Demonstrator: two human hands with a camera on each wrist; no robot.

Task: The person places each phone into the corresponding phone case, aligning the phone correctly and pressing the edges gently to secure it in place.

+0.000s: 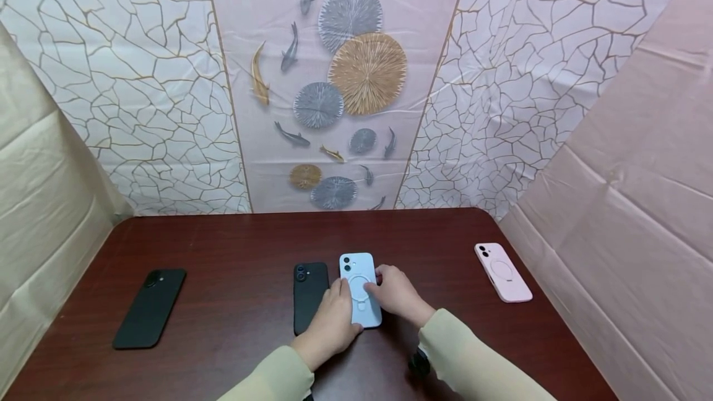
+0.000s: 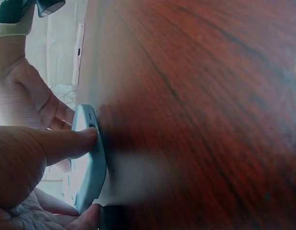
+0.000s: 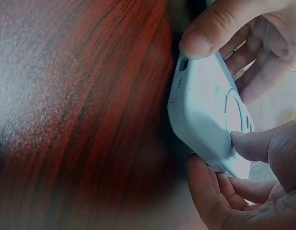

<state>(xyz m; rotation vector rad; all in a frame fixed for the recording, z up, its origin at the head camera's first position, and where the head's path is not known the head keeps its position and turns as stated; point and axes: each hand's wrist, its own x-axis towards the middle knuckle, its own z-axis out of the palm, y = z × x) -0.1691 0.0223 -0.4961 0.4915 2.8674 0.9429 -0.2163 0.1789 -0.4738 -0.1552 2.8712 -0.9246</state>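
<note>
A light blue phone (image 1: 362,263), its back with a ring and a small tab facing up, lies at the middle of the table. My left hand (image 1: 331,322) holds its left side, with the thumb on the bottom edge beside the port, as the left wrist view shows. On the opposite side my right hand (image 1: 400,294) grips the long edge, thumb on the ring (image 3: 235,108) and fingers at the side. Directly left of the blue phone is a black phone (image 1: 308,293), back up, partly covered by my left hand.
Another dark phone (image 1: 149,311) lies tilted at the table's left. A pink phone (image 1: 509,280) with a ring on its back is near the right edge. Patterned cloth (image 1: 167,79) hangs behind the brown table (image 1: 234,252), and plain cloth (image 1: 640,203) flanks it.
</note>
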